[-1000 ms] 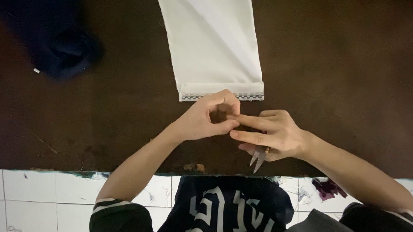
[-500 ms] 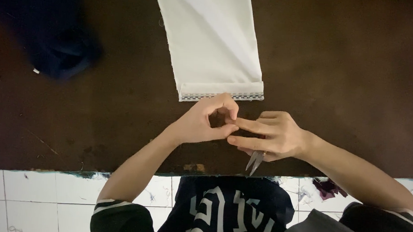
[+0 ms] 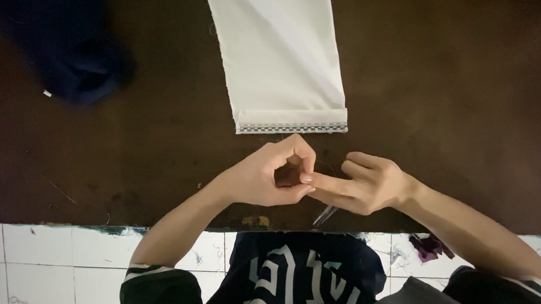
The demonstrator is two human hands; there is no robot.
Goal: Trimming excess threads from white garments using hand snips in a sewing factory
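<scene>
While both hands met over the near edge of the dark table (image 3: 466, 118), I noted:

Left hand (image 3: 269, 176): thumb and forefinger curled into a ring, tips pinched together; whatever they pinched was too fine to make out.
Right hand (image 3: 366, 186): forefinger extended, touching the left fingertips; small metal snips (image 3: 325, 216) tucked under the palm, blades pointing near.
White cloth (image 3: 283, 61): flat, just beyond the hands, patterned hem nearest them, untouched.
Dark bundle (image 3: 79, 71): far left, well apart.
Risk: snips seemed loosely held and might slip off the table edge; the blades could nick a finger.
</scene>
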